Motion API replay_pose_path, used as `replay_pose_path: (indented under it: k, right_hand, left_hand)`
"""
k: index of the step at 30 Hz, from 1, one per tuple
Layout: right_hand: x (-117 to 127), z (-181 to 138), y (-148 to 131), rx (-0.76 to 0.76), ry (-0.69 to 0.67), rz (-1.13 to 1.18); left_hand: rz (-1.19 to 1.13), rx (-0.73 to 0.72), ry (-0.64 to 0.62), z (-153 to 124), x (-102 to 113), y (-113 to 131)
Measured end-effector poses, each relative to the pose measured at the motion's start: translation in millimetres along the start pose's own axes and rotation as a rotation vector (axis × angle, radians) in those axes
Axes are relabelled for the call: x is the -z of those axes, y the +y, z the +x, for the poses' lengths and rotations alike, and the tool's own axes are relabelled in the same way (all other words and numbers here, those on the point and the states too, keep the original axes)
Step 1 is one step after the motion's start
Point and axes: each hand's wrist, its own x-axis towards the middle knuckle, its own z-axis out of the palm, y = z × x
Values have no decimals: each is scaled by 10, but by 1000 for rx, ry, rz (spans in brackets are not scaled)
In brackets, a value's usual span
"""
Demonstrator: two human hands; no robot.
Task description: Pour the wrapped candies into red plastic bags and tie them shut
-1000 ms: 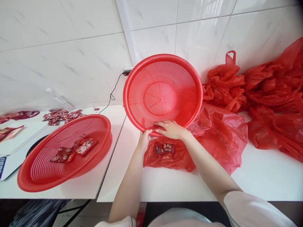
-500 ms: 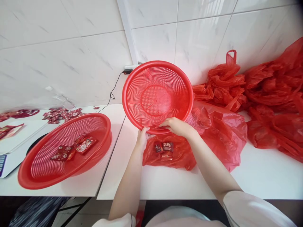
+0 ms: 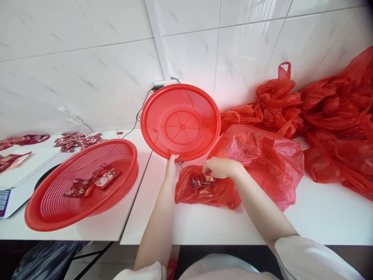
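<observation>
My left hand (image 3: 171, 171) grips the lower rim of an empty red mesh basket (image 3: 180, 121), which stands tilted on its edge against the tiled wall. My right hand (image 3: 219, 167) is off the basket and curls down over small red candy packets (image 3: 201, 181) lying on a red plastic bag (image 3: 250, 171); its fingertips touch the packets. A second red mesh basket (image 3: 81, 184) sits to the left, tilted, with a few red packets (image 3: 93, 181) inside.
More crumpled red plastic bags (image 3: 329, 116) pile along the wall at the right. A white scale (image 3: 17, 182) sits under the left basket, with loose red packets (image 3: 77, 140) behind it. A black cable (image 3: 140, 112) runs to a wall socket. A gap splits the two white tables (image 3: 320, 221).
The tilted basket has slid left and back toward the wall. My right hand has let go of its rim and dropped onto the candy packets on the bag.
</observation>
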Motion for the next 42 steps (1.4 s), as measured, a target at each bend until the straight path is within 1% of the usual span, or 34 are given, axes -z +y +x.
replay_pose_path:
  k: [1, 2, 5, 8, 11, 13, 14, 15, 18, 19, 20, 21, 22, 23, 25, 26, 27, 28, 30, 33, 35, 38, 42]
  right_hand:
    - [-20, 24, 25, -67, 51, -32]
    - [-26, 37, 49, -96, 106, -45]
    - [36, 20, 99, -141, 270, -13]
    - [137, -13, 131, -319, 431, 97]
    - [185, -11, 183, -508, 566, 185]
    - [191, 2, 223, -559, 673, 245]
    - [195, 6, 237, -528, 714, 325]
    - [201, 7, 245, -449, 738, 456]
    - [241, -19, 222, -95, 755, 974]
    - [259, -38, 202, -20, 779, 1109]
    - [276, -61, 180, 21, 815, 1204]
    - [292, -87, 159, 36, 853, 1266]
    - [305, -114, 140, 36, 886, 1313]
    - [317, -140, 123, 31, 904, 1350]
    - [335, -189, 96, 38, 902, 1404]
    - [342, -211, 84, 48, 892, 1422]
    - [347, -230, 73, 63, 880, 1436]
    - [350, -247, 62, 83, 868, 1451]
    - [352, -274, 46, 125, 859, 1484]
    - [345, -303, 34, 177, 853, 1523]
    - [338, -320, 19, 205, 825, 1528]
    - [324, -345, -56, 240, 719, 1517]
    - [274, -351, -240, 332, 497, 1516]
  left_hand:
    - [0, -4, -4, 2, 5, 2]
    - [1, -8, -9, 1, 8, 2]
    - [2, -17, -46, -14, 4, -5]
    - [-18, -34, -98, -28, -9, -10]
    - [-34, -94, -112, -24, 1, 0]
    - [-27, -136, -127, -23, 31, 21]
    - [-23, -155, -145, -26, 53, 38]
    - [-21, -173, -169, -33, 76, 59]
    - [-26, -208, -256, -53, 149, 146]
    - [-28, -224, -283, -49, 172, 181]
    - [-31, -246, -285, -34, 199, 217]
    - [-36, -274, -247, -7, 230, 251]
    - [-35, -309, -153, 33, 267, 282]
    - [-31, -346, -11, 82, 313, 309]
    - [-9, -411, 335, 191, 420, 341]
    - [-2, -439, 456, 241, 474, 348]
    - [3, -465, 539, 282, 522, 349]
    - [5, -493, 584, 313, 560, 346]
    - [7, -546, 601, 341, 599, 335]
    - [-2, -628, 521, 336, 588, 325]
    - [-5, -669, 477, 330, 562, 318]
    - [28, -709, 453, 321, 502, 266]
    - [87, -765, 386, 263, 365, 147]
